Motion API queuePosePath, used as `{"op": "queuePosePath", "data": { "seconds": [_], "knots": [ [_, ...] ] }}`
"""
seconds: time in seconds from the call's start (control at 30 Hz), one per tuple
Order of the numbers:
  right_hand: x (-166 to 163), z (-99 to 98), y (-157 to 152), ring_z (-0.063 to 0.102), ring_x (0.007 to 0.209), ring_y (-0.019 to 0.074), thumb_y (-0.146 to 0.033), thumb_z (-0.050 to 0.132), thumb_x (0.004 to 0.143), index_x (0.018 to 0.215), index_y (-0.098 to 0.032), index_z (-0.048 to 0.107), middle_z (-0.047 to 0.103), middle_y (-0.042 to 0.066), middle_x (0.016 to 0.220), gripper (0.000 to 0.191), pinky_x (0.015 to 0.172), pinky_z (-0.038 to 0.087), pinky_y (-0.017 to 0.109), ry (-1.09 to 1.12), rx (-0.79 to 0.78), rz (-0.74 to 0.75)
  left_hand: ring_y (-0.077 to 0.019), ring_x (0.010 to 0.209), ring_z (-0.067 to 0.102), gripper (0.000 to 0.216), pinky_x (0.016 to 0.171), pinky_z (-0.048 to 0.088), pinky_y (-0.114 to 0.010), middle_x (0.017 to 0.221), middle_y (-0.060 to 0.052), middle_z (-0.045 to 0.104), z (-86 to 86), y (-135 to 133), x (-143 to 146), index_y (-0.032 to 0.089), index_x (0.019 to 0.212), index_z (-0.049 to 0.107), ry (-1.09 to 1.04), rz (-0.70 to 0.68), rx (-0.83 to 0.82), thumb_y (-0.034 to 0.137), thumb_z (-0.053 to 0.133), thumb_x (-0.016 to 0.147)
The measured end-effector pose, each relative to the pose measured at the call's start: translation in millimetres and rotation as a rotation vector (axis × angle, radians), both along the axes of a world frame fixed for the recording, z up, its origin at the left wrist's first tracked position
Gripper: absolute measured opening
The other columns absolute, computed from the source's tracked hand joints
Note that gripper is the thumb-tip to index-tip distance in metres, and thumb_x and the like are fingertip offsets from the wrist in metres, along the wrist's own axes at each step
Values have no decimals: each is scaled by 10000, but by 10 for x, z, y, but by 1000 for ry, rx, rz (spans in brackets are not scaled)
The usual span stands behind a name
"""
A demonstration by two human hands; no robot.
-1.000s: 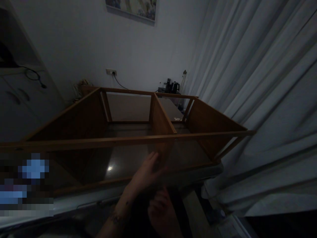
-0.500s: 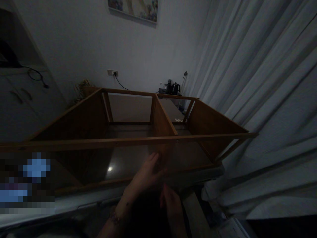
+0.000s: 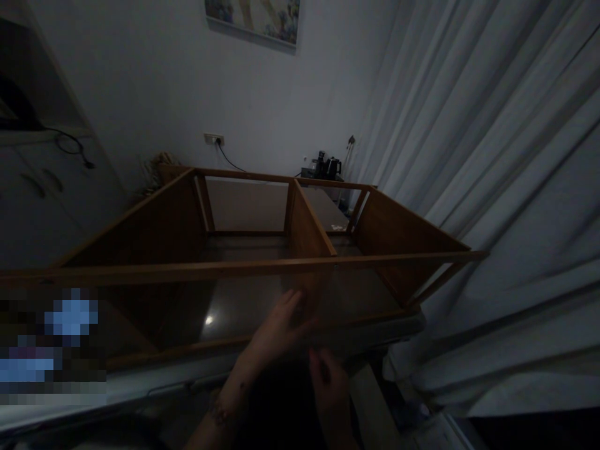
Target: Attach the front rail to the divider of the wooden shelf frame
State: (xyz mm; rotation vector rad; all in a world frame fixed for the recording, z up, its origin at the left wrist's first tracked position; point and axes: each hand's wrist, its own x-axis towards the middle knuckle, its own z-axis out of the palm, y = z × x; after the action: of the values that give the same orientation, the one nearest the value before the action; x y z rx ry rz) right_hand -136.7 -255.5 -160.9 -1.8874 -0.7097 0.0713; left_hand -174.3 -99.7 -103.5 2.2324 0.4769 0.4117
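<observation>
A brown wooden shelf frame (image 3: 262,269) lies in front of me, split by a wooden divider panel (image 3: 312,222). My left hand (image 3: 279,325) reaches in below the near rail, its fingers stretched forward and the thumb apart. Its fingertips are by the lower part of the divider; whether they touch it I cannot tell in the dim light. Lower and to the right, my right hand (image 3: 330,381) is near my body, short of the frame. Its fingers are curled in toward the thumb, and anything small between them is too dark to make out.
A white curtain (image 3: 492,187) hangs along the right side. By the far wall are a black kettle (image 3: 334,166) and a power socket (image 3: 214,139) with a cord. A cabinet (image 3: 42,181) stands at the left. The lower left corner is blurred out.
My right hand has shifted slightly to the right, and its fingers are more curled in. My left hand and the wooden frame have stayed nearly the same.
</observation>
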Motion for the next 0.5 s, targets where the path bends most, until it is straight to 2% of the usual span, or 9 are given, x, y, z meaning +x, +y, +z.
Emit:
{"op": "queuePosePath", "data": {
  "seconds": [0.07, 0.13, 0.2, 0.37, 0.5],
  "knots": [
    [-10, 4, 1, 497, 566, 108, -416, 479, 887, 681, -195, 536, 546, -28, 617, 307, 557, 375, 205, 94, 45, 16, -280, 1325, 323, 675, 1074, 303, -451, 1435, -136, 360, -10, 6, 4, 194, 1334, 395, -15, -5, 8, 576, 520, 792],
    [-7, 5, 1, 488, 555, 104, -407, 482, 890, 673, -195, 527, 535, -34, 603, 306, 546, 373, 201, 85, 47, 10, -286, 1311, 347, 644, 1062, 325, -453, 1410, -129, 400, -10, 10, 9, 208, 1314, 422, -43, -17, 14, 564, 532, 790],
    [8, 3, 0, 490, 560, 109, -383, 491, 893, 659, -197, 523, 539, -29, 601, 301, 556, 369, 210, -67, 13, -16, -288, 1301, 362, 631, 1052, 340, -450, 1392, -131, 422, -6, 10, 13, 207, 1301, 439, -57, -27, 13, 560, 538, 787],
    [53, 35, 9, 511, 584, 140, -273, 476, 912, 646, -204, 518, 564, -9, 601, 278, 623, 347, 270, -669, -85, -92, -270, 1288, 382, 655, 1049, 347, -424, 1396, -133, 410, 1, -2, 12, 196, 1306, 421, -50, -4, 2, 579, 529, 786],
    [85, 32, 24, 540, 558, 135, -250, 492, 907, 686, -204, 519, 580, -13, 591, 228, 608, 372, 269, -793, -38, -119, -247, 1261, 416, 624, 1048, 352, -399, 1376, -107, 438, -2, -8, 16, 207, 1289, 436, -81, -14, 30, 577, 519, 794]
  ]
}}
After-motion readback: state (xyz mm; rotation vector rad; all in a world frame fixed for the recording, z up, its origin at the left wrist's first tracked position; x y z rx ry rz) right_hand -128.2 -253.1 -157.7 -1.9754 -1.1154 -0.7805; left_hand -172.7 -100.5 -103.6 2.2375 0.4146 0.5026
